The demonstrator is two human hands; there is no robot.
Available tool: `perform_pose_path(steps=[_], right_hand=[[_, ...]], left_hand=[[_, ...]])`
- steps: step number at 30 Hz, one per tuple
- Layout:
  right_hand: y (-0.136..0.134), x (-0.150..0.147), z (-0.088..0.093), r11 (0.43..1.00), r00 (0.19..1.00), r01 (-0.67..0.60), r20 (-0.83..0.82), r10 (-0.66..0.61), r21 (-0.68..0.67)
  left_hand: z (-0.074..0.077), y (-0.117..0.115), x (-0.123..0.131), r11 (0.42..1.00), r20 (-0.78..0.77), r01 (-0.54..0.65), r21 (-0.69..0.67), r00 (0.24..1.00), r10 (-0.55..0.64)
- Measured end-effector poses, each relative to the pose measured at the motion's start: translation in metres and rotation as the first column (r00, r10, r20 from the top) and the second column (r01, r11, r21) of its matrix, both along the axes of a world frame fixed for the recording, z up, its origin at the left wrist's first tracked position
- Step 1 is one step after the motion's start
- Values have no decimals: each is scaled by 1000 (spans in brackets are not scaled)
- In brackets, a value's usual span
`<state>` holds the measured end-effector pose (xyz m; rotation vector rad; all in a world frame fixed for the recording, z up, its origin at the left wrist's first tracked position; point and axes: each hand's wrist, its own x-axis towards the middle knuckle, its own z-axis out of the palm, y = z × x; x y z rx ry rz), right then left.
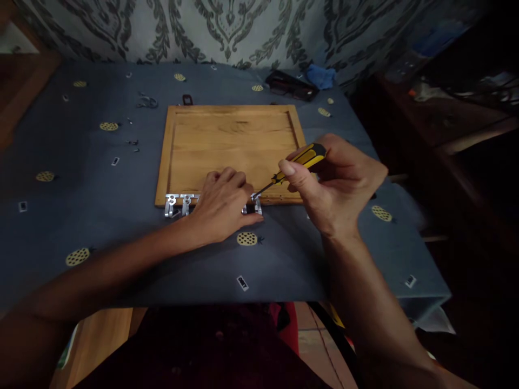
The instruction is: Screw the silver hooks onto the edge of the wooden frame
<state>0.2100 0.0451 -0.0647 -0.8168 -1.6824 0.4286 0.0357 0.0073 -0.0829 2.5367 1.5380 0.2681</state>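
Right hand point(343, 178) grips a screwdriver point(307, 157) slanting tip-first down-left to metal hardware point(257, 204); left hand point(224, 204) clamps the board's point(233, 146) edge.

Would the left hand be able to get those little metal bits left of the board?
Probably yes: the metal bits lie uncovered on the tablecloth beside the board, though the left hand would first have to leave the metal hardware it rests on.

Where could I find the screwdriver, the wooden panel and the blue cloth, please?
Screwdriver point(307, 157), head view: on its handle.
Wooden panel point(231, 151), head view: on its broad face.
Blue cloth point(321, 77), head view: on its crumpled middle.
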Motion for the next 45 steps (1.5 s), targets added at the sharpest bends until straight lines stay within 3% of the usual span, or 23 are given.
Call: perform_pose_path(steps=[7,12,25,34,41,45], right_hand=[[-2,5,6,950,981,-183,-104,162,-254],[0,11,8,932,968,-252,-80,239,-260],[-1,4,-3,991,1000,-28,-11,27,-132],[-2,5,-8,995,999,-32,4,32,-98],[-7,-1,-4,999,968,44,-247,-37,24],[-2,-1,-1,996,967,77,-246,-67,34]], left_hand=[[-1,1,0,1000,0,0,15,1000,0],[-1,0,-1,1000,-1,11,28,1000,-11],[1,0,0,1000,-8,3,-1,1000,-3],[0,0,-1,1000,13,16,23,1000,-17],[1,0,-1,1000,13,2,-9,1000,-2],[0,0,-1,1000,29,6,5,1000,-6]])
